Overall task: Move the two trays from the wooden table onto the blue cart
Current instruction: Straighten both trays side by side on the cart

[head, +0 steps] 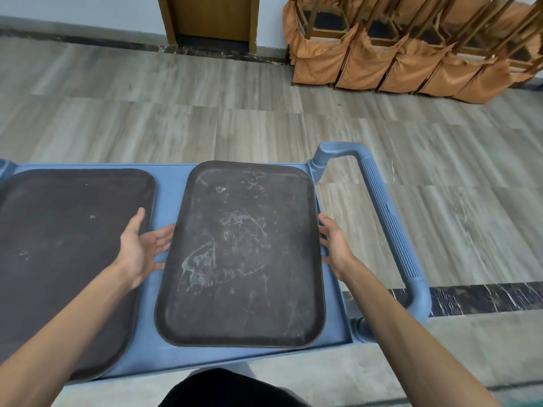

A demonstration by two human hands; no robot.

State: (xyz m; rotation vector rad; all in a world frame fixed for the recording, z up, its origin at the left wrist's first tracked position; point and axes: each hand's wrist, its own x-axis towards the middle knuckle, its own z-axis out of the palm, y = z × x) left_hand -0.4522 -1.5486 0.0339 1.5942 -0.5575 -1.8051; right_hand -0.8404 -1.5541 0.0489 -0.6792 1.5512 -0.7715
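Note:
Two dark rectangular trays lie flat on the blue cart [167,333]. The right tray [244,254] is scuffed with white marks and sits near the cart's handle end. The left tray [64,245] runs off the frame's left edge. My left hand [141,248] is open, palm turned toward the right tray's left rim, fingertips just short of it. My right hand [333,245] is open beside the right rim, fingers close to or touching the edge. Neither hand holds anything. The wooden table is out of view.
The cart's blue ribbed handle [385,218] curves up on the right. Grey wood-look floor lies beyond the cart. Several stacked chairs with orange covers [390,60] lean at the back right. A wooden door [211,19] stands in the far wall.

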